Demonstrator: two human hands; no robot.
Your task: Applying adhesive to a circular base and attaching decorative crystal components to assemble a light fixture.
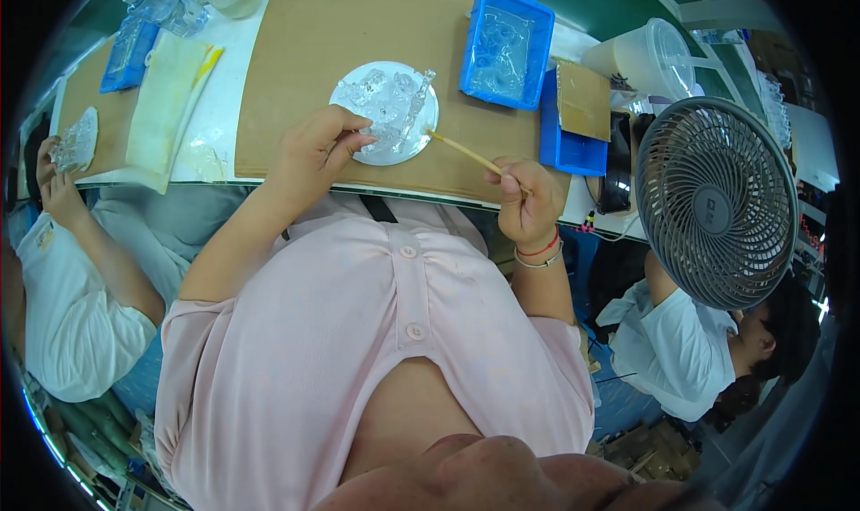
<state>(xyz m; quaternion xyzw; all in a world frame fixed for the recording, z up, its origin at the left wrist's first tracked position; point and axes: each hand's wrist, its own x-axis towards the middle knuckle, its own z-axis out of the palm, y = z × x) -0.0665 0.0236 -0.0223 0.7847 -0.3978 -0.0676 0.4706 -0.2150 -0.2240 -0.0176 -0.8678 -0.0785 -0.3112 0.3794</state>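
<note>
A round white plate (405, 155) lies near the table's front edge with several clear, glassy pieces (385, 99) on it. One long clear piece (418, 103) reaches toward the plate's far right rim. My left hand (324, 148) is at the plate's left side, its fingertips pinched together over the rim; what they hold, if anything, I cannot make out. In my right hand (527, 202) is a thin wooden stick (470, 154), gripped near its back end. The stick slants left, and its tip meets or nearly meets the plate's right rim.
Brown cardboard (296, 54) covers the table. Behind the plate stands a blue bin (468, 77) of clear pieces; right of it are another blue bin (573, 157), a clear tub (658, 59) and a fan (717, 202). A pale yellow packet (170, 94) lies left. Co-workers sit on both sides.
</note>
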